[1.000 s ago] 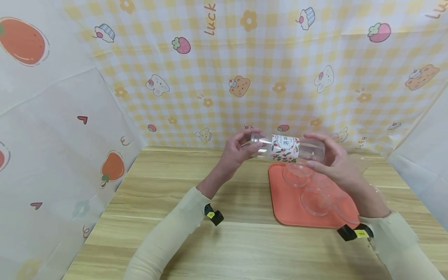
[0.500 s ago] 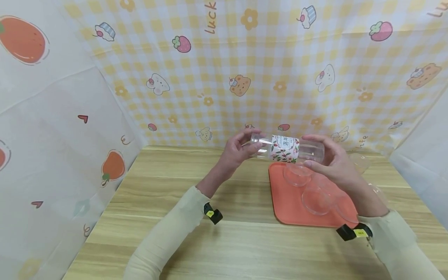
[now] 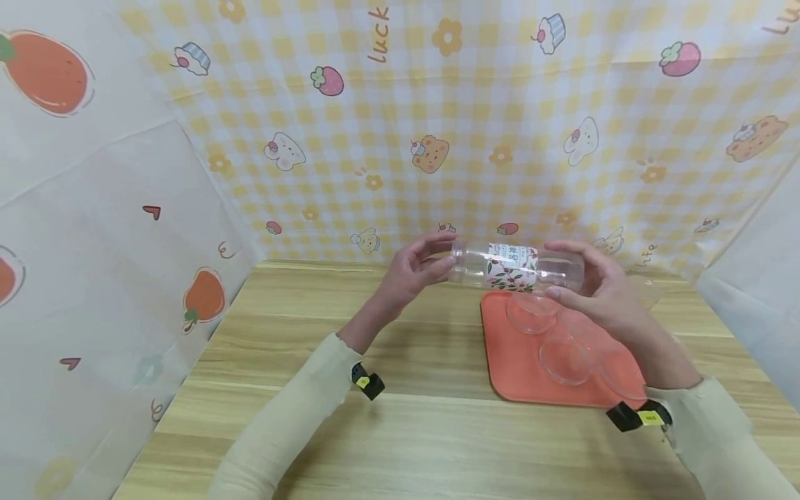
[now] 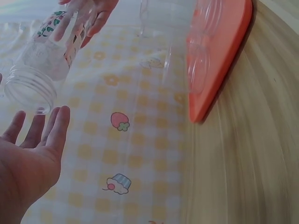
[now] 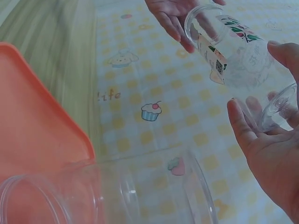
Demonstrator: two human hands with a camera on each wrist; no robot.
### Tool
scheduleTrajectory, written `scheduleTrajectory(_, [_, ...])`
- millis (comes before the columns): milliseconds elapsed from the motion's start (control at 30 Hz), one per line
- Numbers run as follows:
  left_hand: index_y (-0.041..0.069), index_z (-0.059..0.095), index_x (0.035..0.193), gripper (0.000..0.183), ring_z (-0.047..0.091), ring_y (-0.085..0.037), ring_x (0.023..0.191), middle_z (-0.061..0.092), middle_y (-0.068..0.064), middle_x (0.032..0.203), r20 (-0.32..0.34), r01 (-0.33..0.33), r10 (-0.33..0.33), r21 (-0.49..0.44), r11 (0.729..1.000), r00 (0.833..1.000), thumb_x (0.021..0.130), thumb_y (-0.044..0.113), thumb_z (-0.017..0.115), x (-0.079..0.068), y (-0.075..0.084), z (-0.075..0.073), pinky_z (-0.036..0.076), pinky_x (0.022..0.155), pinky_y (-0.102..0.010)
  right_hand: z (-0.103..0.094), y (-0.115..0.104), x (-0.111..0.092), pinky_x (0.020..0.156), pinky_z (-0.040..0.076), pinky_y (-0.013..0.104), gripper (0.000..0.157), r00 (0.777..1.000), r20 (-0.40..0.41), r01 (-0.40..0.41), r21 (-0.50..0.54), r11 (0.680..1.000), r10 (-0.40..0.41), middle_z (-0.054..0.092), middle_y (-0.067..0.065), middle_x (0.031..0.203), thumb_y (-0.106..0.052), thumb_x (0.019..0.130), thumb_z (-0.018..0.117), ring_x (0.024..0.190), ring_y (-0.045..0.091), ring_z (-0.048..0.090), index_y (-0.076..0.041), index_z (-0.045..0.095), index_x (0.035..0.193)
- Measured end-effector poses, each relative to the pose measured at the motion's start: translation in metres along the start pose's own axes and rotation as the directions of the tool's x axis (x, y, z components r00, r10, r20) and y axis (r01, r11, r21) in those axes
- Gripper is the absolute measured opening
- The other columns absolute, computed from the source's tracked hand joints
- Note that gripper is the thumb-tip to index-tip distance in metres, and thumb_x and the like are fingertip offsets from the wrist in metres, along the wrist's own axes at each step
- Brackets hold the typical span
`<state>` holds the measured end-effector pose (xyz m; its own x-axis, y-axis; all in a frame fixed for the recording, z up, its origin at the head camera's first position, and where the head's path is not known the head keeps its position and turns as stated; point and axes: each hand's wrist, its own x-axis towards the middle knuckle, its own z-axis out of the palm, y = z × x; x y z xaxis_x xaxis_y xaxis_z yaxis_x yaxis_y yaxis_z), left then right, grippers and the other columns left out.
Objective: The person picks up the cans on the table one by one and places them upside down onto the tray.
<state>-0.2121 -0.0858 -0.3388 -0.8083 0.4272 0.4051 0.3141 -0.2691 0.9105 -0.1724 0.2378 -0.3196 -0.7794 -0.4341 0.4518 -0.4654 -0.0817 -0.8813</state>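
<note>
A clear bottle (image 3: 512, 269) with a white label of red flowers and green leaves lies sideways in the air, its screw-thread mouth pointing left. My right hand (image 3: 600, 288) grips the base end, thumb in front and fingers behind. At the mouth end is my left hand (image 3: 407, 274), fingers spread and only loosely bent. In the left wrist view, the fingertips (image 4: 61, 114) sit right by the threaded rim of the bottle (image 4: 39, 74); whether they touch it I cannot tell. The right wrist view shows the bottle uncapped, with fingers (image 5: 239, 122) of my right hand around its base.
An orange-red tray (image 3: 509, 378) on the wooden table (image 3: 412, 444) holds several clear round containers (image 3: 565, 360), partly behind the right forearm. A clear jar (image 5: 140, 186) looms large in the right wrist view. Behind the table hangs a yellow checked cloth (image 3: 400, 104).
My left hand has loosened from the bottle's neck and shifted slightly left. The bottle has turned a little about its length, its label moving with it. The right hand keeps its hold.
</note>
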Motion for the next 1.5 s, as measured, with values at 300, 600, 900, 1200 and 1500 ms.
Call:
scheduleTrajectory(300, [0.000,0.046,0.147,0.051,0.056,-0.036,0.127,0.054,-0.017,0.142,0.067,0.015,-0.019,0.063,0.998,0.998,0.099,0.005,0.063,-0.007,-0.001,-0.014,0.053,0.098,-0.044,-0.004,0.004,0.000,0.088,0.057,0.042,0.063,0.997,0.025,0.070,0.023,0.997,-0.071,0.046,0.027,0.137,0.031,0.083,0.059,0.114,0.031,0.065,0.018,0.039,0.141])
scheduleTrajectory(600, [0.009,0.050,0.147,0.051,0.058,-0.028,0.125,0.056,-0.007,0.141,0.101,0.018,-0.042,0.229,0.973,0.994,0.099,0.011,0.067,-0.013,-0.002,-0.029,0.053,0.098,-0.041,-0.009,0.001,-0.003,0.087,0.057,0.043,0.064,0.998,0.035,0.047,0.037,0.998,-0.048,0.048,0.027,0.139,0.032,0.084,0.057,0.115,0.032,0.065,0.018,0.037,0.142])
scheduleTrajectory(900, [0.009,0.051,0.146,0.051,0.057,-0.031,0.125,0.055,-0.011,0.142,0.099,0.041,-0.072,0.289,0.956,0.992,0.098,0.009,0.068,-0.020,-0.002,-0.041,0.053,0.098,-0.040,-0.014,-0.004,-0.005,0.080,0.060,0.029,0.067,0.999,0.027,0.019,-0.086,0.996,-0.017,0.044,0.024,0.141,0.028,0.083,0.062,0.121,0.023,0.057,0.009,0.043,0.144])
scheduleTrajectory(1200, [0.012,0.051,0.146,0.051,0.057,-0.024,0.125,0.054,-0.005,0.143,0.104,0.072,-0.115,0.353,0.933,0.988,0.098,0.014,0.070,-0.024,-0.001,-0.044,0.052,0.099,-0.037,-0.020,-0.006,-0.006,0.084,0.058,0.037,0.069,1.000,0.028,-0.004,-0.120,0.993,0.007,0.043,0.028,0.140,0.029,0.081,0.064,0.121,0.026,0.059,0.010,0.044,0.144])
scheduleTrajectory(1500, [0.013,0.050,0.147,0.051,0.056,-0.021,0.127,0.053,-0.007,0.146,0.117,0.078,-0.142,0.435,0.897,0.983,0.099,0.018,0.069,-0.029,0.001,-0.053,0.050,0.101,-0.034,-0.024,-0.006,-0.008,0.083,0.058,0.046,0.068,0.998,0.055,0.000,-0.039,0.999,0.002,0.038,0.032,0.143,0.033,0.080,0.060,0.120,0.030,0.060,0.014,0.040,0.143])
